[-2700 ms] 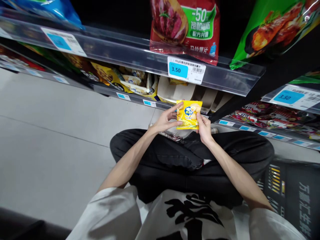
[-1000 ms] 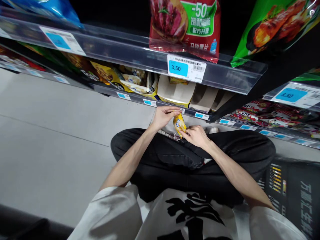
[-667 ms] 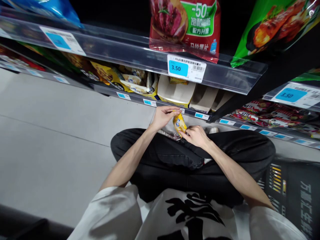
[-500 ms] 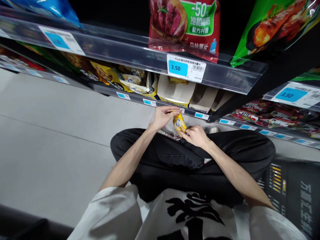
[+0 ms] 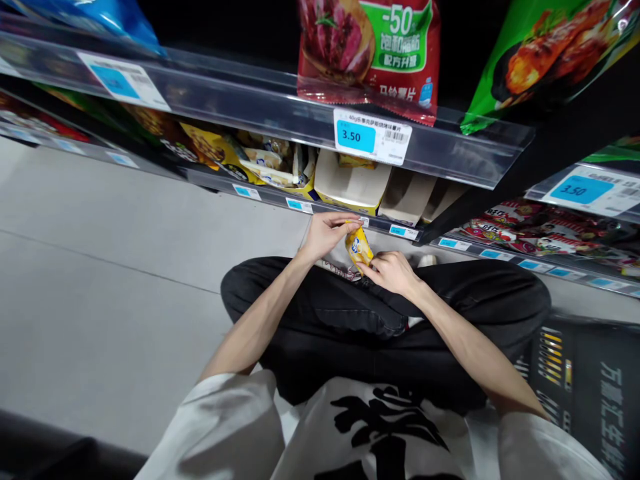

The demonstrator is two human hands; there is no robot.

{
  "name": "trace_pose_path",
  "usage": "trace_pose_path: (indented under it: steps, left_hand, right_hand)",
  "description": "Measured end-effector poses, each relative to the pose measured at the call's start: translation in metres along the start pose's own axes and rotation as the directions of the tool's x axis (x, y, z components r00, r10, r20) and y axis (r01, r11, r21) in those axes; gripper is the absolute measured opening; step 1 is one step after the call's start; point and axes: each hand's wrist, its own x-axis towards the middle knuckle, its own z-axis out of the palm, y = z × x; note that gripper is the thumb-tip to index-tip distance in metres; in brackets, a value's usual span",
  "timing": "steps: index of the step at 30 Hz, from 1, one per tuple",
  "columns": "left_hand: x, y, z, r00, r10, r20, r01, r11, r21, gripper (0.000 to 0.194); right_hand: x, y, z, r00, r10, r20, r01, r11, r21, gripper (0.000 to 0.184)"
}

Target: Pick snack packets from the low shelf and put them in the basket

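Note:
Between my hands is a small yellow snack packet [image 5: 359,247] with a blue and white logo, held tilted in front of the bottom shelf. My left hand [image 5: 327,232] pinches its upper end between thumb and fingers. The lower end is gripped by my right hand [image 5: 393,271], its thumb lying across the front. Just beyond the packet, an open white and yellow carton [image 5: 354,183] stands on the bottom shelf, with a yellow packet at its back. Left of that carton is another holding several wrapped snacks [image 5: 267,160].
Overhead, a shelf edge [image 5: 280,130] juts out with a red chip bag [image 5: 370,60] and a green bag [image 5: 555,67]. More red packets [image 5: 545,230] lie on the lower right shelf. A dark printed bag or box [image 5: 580,393] stands right of my crossed legs [image 5: 375,313]; grey floor [image 5: 100,280] extends left.

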Motion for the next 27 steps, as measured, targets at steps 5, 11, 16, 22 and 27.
trace_pose_path:
  steps: [5, 11, 16, 22, 27]
  left_hand:
    - [-0.0001, 0.0002, 0.0002, 1.0, -0.001, 0.001, 0.001, 1.0, 0.004, 0.046]
    - [-0.0002, -0.0009, -0.0003, 1.0, 0.001, 0.002, -0.001, 1.0, 0.011, 0.045]
    - [-0.0009, 0.0025, 0.0012, 1.0, -0.013, -0.008, 0.013, 1.0, 0.022, 0.046]
    - [-0.0013, 0.0067, 0.0029, 1.0, -0.026, -0.008, 0.026, 1.0, 0.013, 0.049]
    - [-0.0012, 0.0081, 0.003, 1.0, -0.023, -0.012, 0.023, 1.0, 0.018, 0.051]
  right_hand:
    - [0.0004, 0.0001, 0.0006, 1.0, -0.002, -0.003, 0.002, 1.0, 0.011, 0.053]
    - [0.0002, -0.0005, -0.0007, 1.0, 0.005, 0.017, -0.005, 1.0, -0.006, 0.054]
    - [0.0004, -0.0011, -0.0024, 0.999, 0.012, 0.04, -0.012, 1.0, -0.007, 0.055]
    - [0.0006, -0.0006, -0.0021, 0.999, 0.014, 0.039, -0.013, 1.0, -0.014, 0.056]
    - [0.0006, -0.0012, -0.0029, 0.999, 0.045, 0.026, -0.044, 0.999, -0.031, 0.056]
